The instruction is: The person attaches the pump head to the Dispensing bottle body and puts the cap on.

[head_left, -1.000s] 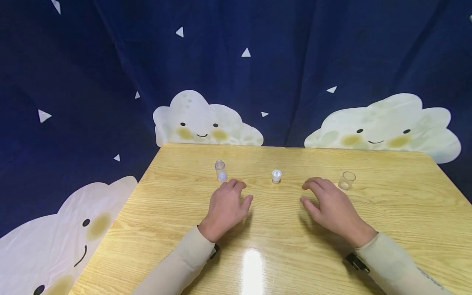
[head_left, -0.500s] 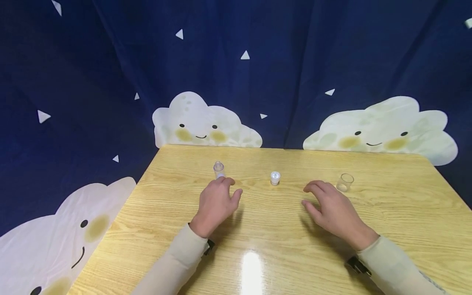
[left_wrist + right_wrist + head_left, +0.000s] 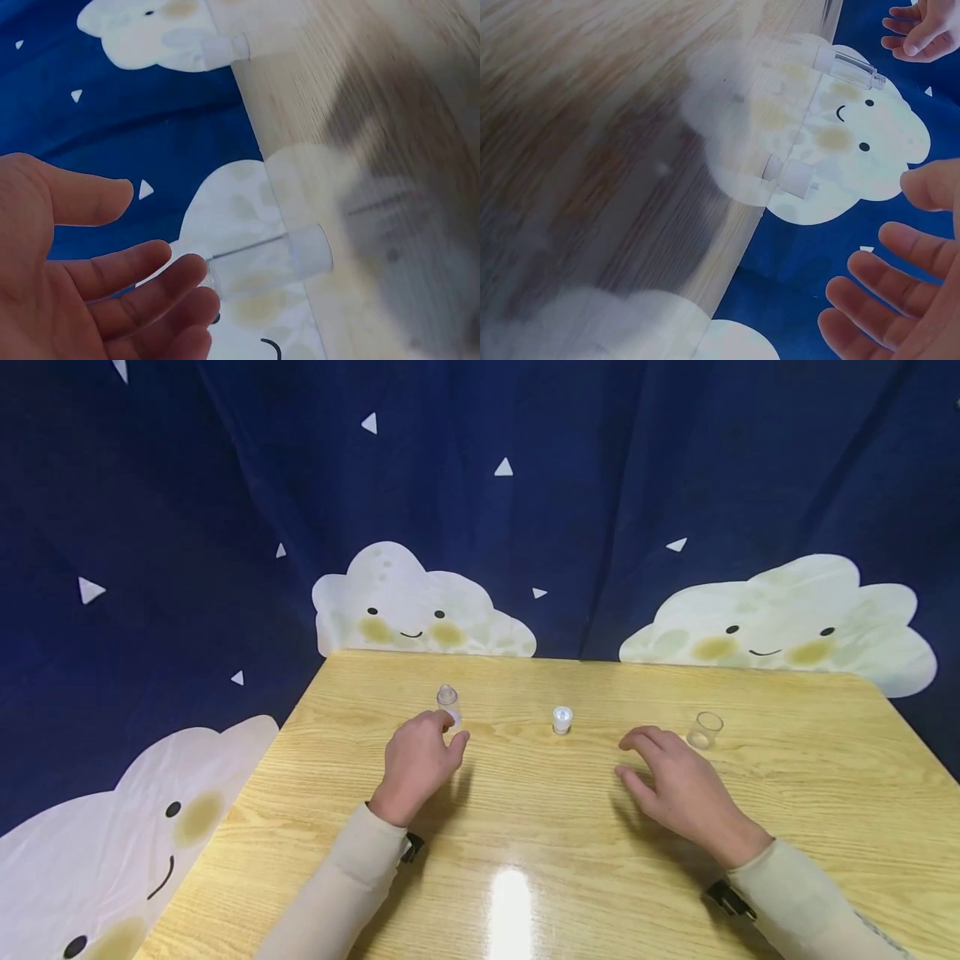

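Note:
A small clear bottle (image 3: 447, 698) with a narrow neck and a whitish base stands upright at the left of the table. My left hand (image 3: 420, 764) is right in front of it, fingers relaxed and overlapping its lower part in the head view. From the left wrist, the fingertips lie beside the see-through bottle (image 3: 309, 251), thumb spread away. A small white fitting (image 3: 562, 720), like a cap or pump piece, stands at mid-table. My right hand (image 3: 678, 793) hovers over the wood, fingers loosely bent around nothing. Just beyond its knuckles sits a clear open-topped cylinder (image 3: 705, 729).
The wooden table (image 3: 555, 827) reaches back to a dark blue curtain (image 3: 570, 510) printed with smiling clouds and white triangles. A bright light reflection lies on the front of the wood. Dark straps sit at both wrists.
My left hand has moved left and slightly forward, from the right of the bottle to in front of it. The right hand has stayed nearly still; the objects keep their places.

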Motion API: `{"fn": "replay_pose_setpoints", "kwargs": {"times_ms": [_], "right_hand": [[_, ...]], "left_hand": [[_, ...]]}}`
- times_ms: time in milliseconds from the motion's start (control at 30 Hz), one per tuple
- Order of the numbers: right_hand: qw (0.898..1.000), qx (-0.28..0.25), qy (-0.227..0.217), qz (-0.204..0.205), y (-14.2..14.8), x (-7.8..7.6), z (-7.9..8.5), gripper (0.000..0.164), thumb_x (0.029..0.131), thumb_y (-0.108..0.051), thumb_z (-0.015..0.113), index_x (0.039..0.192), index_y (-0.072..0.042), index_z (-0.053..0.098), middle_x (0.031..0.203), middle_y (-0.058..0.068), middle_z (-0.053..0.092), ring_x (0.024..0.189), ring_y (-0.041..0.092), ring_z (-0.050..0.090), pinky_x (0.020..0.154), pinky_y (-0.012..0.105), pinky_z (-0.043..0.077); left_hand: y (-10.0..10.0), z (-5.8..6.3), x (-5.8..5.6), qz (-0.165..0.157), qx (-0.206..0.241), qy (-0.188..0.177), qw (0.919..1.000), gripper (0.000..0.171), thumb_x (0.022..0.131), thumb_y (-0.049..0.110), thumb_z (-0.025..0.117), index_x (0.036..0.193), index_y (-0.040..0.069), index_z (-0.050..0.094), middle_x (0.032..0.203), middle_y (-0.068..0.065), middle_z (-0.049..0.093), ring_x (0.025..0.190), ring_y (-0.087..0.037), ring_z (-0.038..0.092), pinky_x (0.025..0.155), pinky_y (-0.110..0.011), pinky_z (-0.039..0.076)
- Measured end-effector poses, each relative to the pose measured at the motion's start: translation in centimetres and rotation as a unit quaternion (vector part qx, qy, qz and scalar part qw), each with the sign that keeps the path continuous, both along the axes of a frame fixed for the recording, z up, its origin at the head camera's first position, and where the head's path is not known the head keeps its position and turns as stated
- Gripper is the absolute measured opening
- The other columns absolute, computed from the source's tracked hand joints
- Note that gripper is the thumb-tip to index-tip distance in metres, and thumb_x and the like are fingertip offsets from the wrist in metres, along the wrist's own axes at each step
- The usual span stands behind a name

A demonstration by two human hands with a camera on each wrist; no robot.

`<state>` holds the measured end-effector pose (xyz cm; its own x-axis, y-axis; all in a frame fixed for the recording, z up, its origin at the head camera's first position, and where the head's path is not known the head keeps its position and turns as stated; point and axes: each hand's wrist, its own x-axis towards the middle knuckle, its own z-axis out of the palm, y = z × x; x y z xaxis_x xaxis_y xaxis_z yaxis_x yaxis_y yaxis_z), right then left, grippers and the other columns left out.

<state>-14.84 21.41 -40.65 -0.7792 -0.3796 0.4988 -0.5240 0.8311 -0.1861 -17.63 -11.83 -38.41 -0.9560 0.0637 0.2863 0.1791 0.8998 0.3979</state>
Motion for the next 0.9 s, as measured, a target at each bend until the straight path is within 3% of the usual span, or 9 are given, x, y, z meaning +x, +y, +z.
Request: {"fn": "replay_pose_setpoints", "kwargs": {"times_ms": [267, 467, 733, 900], "right_hand": [[1.000, -0.004, -0.008, -0.004, 0.1, 0.1, 0.0, 0.027, 0.085, -0.021, 0.073, 0.106, -0.005, 0.066, 0.110, 0.013, 0.068, 0.102, 0.033, 0.066, 0.082, 0.050, 0.055], [1.000, -0.006, -0.010, -0.003, 0.2, 0.1, 0.2, 0.027, 0.085, -0.020, 0.072, 0.106, -0.005, 0.066, 0.111, 0.013, 0.068, 0.102, 0.033, 0.066, 0.081, 0.050, 0.055], [0.999, -0.020, -0.025, 0.000, 0.1, 0.0, -0.1, 0.028, 0.086, -0.019, 0.072, 0.109, -0.005, 0.064, 0.112, 0.012, 0.068, 0.103, 0.032, 0.067, 0.083, 0.050, 0.054], [0.999, -0.031, -0.041, 0.004, 0.1, 0.0, 0.0, 0.031, 0.087, -0.018, 0.072, 0.113, -0.004, 0.063, 0.112, 0.011, 0.067, 0.102, 0.031, 0.067, 0.083, 0.049, 0.054]], "left_hand": [[-1.6, -0.2, -1.2, 0.038, 0.006, -0.012, 0.9992, 0.039, 0.089, 0.030, 0.069, 0.115, 0.002, 0.069, 0.108, -0.015, 0.071, 0.096, -0.035, 0.068, 0.074, -0.049, 0.055], [-2.4, -0.4, -2.4, 0.061, -0.014, -0.027, 0.9977, 0.044, 0.088, 0.035, 0.072, 0.121, 0.006, 0.068, 0.112, -0.014, 0.072, 0.099, -0.039, 0.066, 0.084, -0.057, 0.048], [-3.2, -0.9, -4.2, 0.047, 0.019, -0.091, 0.9945, 0.057, 0.088, 0.036, 0.072, 0.132, 0.003, 0.059, 0.125, -0.017, 0.066, 0.111, -0.040, 0.062, 0.089, -0.055, 0.050], [-3.6, -1.2, -4.9, 0.027, 0.051, -0.141, 0.9883, 0.061, 0.090, 0.033, 0.071, 0.137, 0.000, 0.054, 0.134, -0.018, 0.061, 0.121, -0.037, 0.059, 0.097, -0.050, 0.050]]}}
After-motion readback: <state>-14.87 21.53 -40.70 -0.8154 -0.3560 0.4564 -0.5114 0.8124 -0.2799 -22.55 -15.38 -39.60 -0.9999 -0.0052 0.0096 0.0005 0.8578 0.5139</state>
